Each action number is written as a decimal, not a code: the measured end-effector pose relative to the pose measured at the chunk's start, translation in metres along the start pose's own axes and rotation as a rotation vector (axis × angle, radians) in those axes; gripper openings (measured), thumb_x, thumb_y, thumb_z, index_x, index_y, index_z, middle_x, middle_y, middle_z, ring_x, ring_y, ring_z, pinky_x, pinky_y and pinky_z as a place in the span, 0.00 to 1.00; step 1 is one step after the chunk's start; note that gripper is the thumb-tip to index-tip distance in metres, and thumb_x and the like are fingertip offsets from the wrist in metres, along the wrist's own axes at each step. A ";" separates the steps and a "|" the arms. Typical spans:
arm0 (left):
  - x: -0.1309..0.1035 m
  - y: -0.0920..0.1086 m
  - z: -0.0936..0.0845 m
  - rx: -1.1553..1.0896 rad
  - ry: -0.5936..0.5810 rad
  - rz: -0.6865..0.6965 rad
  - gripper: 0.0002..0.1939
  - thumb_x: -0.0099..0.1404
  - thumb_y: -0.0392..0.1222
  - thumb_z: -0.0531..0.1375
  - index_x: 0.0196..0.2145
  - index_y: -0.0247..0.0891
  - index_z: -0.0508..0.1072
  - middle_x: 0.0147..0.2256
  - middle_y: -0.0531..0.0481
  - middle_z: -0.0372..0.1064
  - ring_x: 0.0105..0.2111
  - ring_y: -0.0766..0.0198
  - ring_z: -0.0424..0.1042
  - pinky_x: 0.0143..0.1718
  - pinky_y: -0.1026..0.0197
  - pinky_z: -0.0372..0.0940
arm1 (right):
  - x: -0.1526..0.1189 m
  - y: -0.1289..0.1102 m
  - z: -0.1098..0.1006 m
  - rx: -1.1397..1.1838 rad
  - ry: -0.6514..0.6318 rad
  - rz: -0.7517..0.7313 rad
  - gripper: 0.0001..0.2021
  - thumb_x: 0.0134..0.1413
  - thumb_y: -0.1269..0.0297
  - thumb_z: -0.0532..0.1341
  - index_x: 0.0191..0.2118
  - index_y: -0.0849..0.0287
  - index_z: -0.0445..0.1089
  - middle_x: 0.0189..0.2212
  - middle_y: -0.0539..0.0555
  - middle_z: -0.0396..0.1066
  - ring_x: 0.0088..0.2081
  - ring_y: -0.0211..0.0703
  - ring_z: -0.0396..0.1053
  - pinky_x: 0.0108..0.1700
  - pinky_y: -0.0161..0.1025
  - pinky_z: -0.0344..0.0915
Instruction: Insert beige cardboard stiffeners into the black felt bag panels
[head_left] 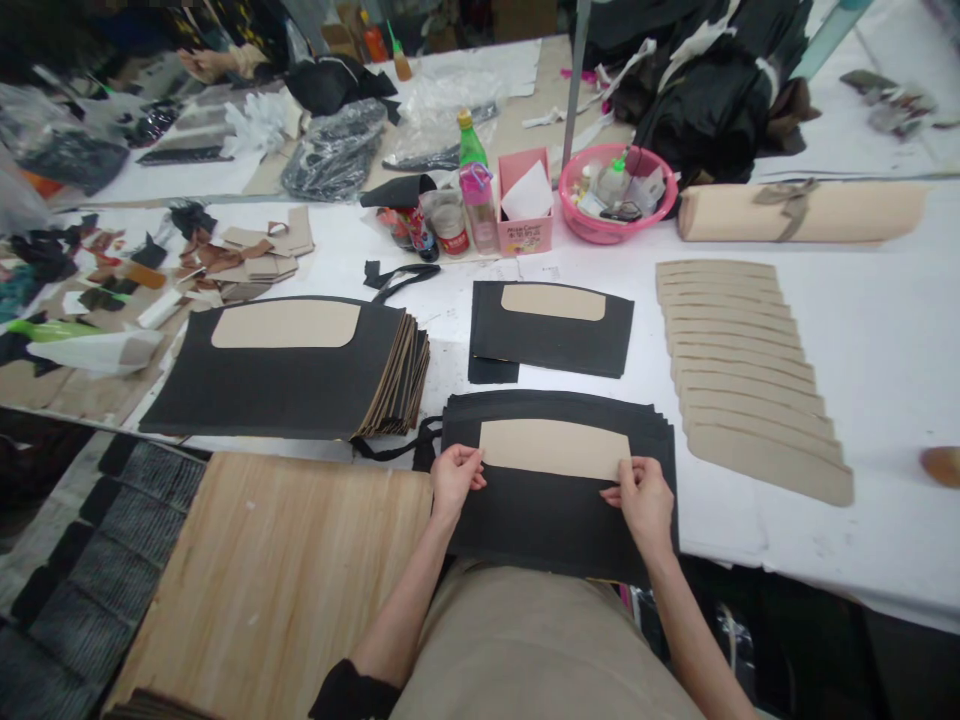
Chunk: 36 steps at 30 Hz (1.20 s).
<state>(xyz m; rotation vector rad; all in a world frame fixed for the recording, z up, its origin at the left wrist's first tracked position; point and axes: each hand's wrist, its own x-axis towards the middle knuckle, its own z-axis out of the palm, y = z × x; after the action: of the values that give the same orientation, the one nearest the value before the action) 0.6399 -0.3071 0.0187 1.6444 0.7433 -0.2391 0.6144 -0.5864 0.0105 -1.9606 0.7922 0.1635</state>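
A beige curved strip (555,447) lies over the upper part of a stack of black panels (547,520) at the table's near edge. My left hand (455,480) pinches the strip's left end. At its right end, my right hand (642,492) has the corner between thumb and fingers. To the right, several similar beige pieces (750,380) lie fanned in an overlapping row. Beyond the stack are smaller black panels (551,335) with a beige piece on top. On the left stands a thick pile of black panels (277,385), topped by another beige piece.
Behind the panels stand a pink basin (619,225), a pink box (525,235), a bottle (478,205) and a rolled beige sheet (799,212). Scraps (217,260) litter the left side. A wooden board (277,570) lies below the table edge. Another person's hand (206,65) shows far left.
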 end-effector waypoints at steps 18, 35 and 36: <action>0.002 0.001 0.001 0.005 -0.005 -0.018 0.18 0.50 0.53 0.66 0.27 0.34 0.70 0.18 0.55 0.68 0.14 0.69 0.68 0.13 0.70 0.60 | 0.015 -0.017 -0.017 -0.439 -0.148 0.071 0.11 0.63 0.55 0.52 0.41 0.56 0.62 0.24 0.51 0.74 0.22 0.40 0.73 0.29 0.35 0.66; 0.005 -0.003 0.002 0.050 0.002 -0.007 0.19 0.51 0.55 0.66 0.26 0.35 0.69 0.18 0.54 0.68 0.14 0.68 0.69 0.12 0.69 0.60 | 0.025 -0.032 -0.024 -0.677 -0.199 0.047 0.10 0.62 0.53 0.52 0.34 0.53 0.62 0.20 0.48 0.73 0.22 0.43 0.71 0.28 0.40 0.58; 0.005 -0.004 0.002 0.059 0.004 -0.003 0.19 0.52 0.55 0.65 0.26 0.35 0.68 0.18 0.54 0.68 0.14 0.68 0.69 0.12 0.69 0.60 | 0.026 -0.032 -0.025 -0.683 -0.205 0.045 0.11 0.62 0.53 0.52 0.34 0.53 0.62 0.20 0.48 0.72 0.22 0.43 0.71 0.28 0.40 0.58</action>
<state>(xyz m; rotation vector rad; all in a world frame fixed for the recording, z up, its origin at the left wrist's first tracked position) 0.6419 -0.3074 0.0123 1.6995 0.7480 -0.2625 0.6481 -0.6087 0.0360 -2.5042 0.6959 0.7290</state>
